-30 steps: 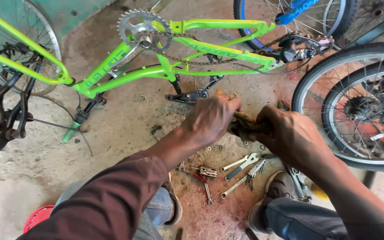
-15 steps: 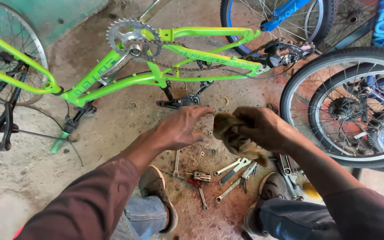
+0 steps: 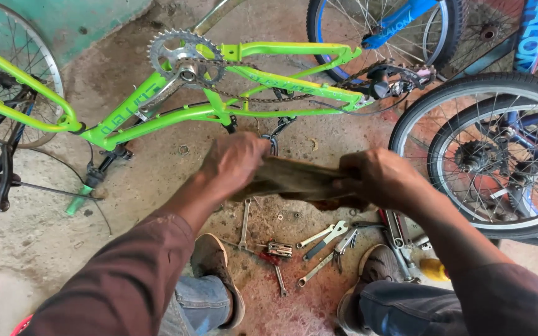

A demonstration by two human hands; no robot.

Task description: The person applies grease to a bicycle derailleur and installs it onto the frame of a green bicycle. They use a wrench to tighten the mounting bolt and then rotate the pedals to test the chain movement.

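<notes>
Concrete floor (image 3: 45,261) below; rag (image 3: 297,180), bunched before, now stretched between both hands' gripping fingers (image 3: 344,180).

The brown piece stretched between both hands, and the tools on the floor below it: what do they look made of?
The brown piece looks like worn cloth, possibly soft leather: it sags and folds between the left hand and right hand, matte and stained. The wrenches look like bare steel: grey with a dull shine and hard, straight edges, lying on the concrete floor.

The rough concrete floor (image 3: 38,261) is stained with reddish dust in daylight; a green painted wall (image 3: 94,25) stands behind.
</notes>
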